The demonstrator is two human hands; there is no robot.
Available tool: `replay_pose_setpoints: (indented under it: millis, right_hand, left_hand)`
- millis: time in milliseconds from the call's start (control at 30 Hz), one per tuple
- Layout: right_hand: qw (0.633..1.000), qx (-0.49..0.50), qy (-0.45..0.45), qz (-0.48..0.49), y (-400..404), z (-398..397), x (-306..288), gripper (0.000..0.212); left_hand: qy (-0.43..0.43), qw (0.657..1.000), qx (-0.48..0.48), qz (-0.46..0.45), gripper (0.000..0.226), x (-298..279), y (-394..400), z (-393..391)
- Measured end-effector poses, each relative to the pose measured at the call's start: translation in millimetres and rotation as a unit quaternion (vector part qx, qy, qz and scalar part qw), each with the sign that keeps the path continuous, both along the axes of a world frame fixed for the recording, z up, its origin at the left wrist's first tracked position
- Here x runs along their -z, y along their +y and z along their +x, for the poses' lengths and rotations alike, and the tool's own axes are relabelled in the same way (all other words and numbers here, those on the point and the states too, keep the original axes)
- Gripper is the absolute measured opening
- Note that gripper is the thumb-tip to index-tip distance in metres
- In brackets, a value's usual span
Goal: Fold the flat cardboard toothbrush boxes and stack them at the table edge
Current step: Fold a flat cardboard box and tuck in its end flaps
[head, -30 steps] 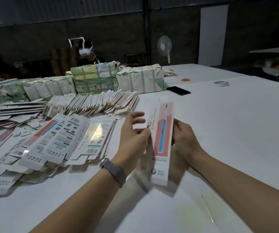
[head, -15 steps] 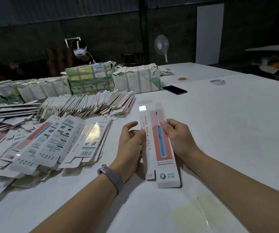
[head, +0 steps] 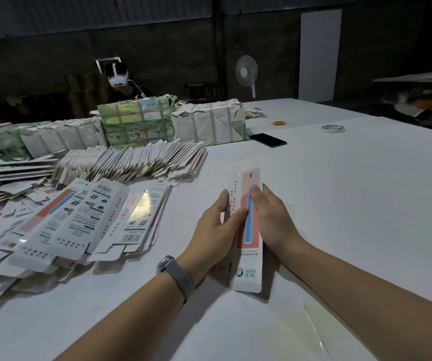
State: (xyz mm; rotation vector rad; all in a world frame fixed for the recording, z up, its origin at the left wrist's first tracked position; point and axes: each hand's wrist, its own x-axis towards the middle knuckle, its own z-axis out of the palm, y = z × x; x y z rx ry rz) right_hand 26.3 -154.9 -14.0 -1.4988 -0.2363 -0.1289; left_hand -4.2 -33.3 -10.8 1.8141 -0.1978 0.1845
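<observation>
Here, long white toothbrush box [head: 249,238], pink panel, blue brush; left hand [head: 216,231], right hand [head: 272,217] pinching sides.

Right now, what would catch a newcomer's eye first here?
The long toothbrush box at centre, held between the left hand and right hand. To its left sprawls a heap of flat unfolded boxes, with a fanned row of folded ones behind it.

A long white toothbrush box [head: 248,230] with a pink panel lies lengthwise; flat boxes [head: 79,217] piled left.
</observation>
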Motion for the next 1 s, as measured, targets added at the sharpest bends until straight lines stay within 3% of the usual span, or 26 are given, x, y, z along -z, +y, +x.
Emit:
replay_pose_setpoints:
  millis: [133, 233, 333, 500, 633, 767, 1000]
  right_hand:
    - [1.0, 0.007, 0.008, -0.007, 2, 0, -3, 0.019]
    - [1.0, 0.003, 0.011, -0.005, 3, 1, -2, 0.024]
    - [1.0, -0.008, 0.009, -0.006, 5, -1, -2, 0.032]
    - [1.0, -0.009, -0.004, -0.026, 5, 1, 1, 0.024]
    - [0.999, 0.018, -0.016, -0.041, 4, 1, 0, 0.038]
    - [0.998, 0.024, -0.024, -0.057, 0, 1, 0, 0.042]
    - [0.999, -0.02, -0.005, -0.044, -8, 4, -3, 0.024]
  left_hand:
    - [0.009, 1.0, -0.01, 0.025, 0.052, 2, -4, 2]
    - [-0.009, 0.999, -0.014, 0.037, 0.044, 4, -7, 4]
    - [-0.023, 0.999, -0.014, 0.02, 0.038, 5, -12, 3]
    - [-0.017, 0.999, -0.023, -0.022, 0.048, 10, -13, 5]
    - [-0.053, 0.997, -0.022, -0.054, 0.037, 9, -10, 3]
    - [-0.033, 0.995, -0.013, -0.097, 0.033, 10, -7, 2]
    - [0.015, 0.988, 0.013, -0.153, 0.025, 10, -1, 5]
